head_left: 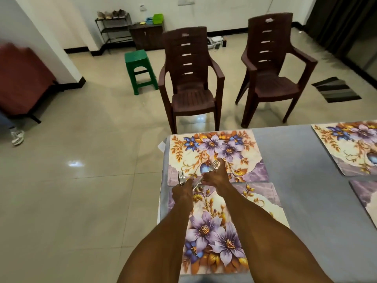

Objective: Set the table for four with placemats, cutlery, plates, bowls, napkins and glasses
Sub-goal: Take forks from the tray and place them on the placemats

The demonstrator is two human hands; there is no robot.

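Two bare forearms reach out over the near placemat (220, 231), which lies along the table's (302, 180) left edge. Just beyond it, end to end with it, the far placemat (214, 156) fills the far left corner. Two more floral mats, a far right mat (350, 148) and a near right mat (365, 197), show at the right edge of the view, so all four placemats look laid.

Cutlery is the step in hand. My left hand (182, 194) is curled round a bunch of forks (181, 177) at the left edge, tines up, near where the two left mats meet. My right hand (215, 176) pinches a single fork (210, 169) with a thumb on top, above the near edge of the far placemat; whether it rests on the mat yet is not clear.

No cutlery lies on the mats, and no plates, bowls, napkins or glasses are in view, so most of the task remains. Two brown chairs (191, 78) stand back from the far edge.
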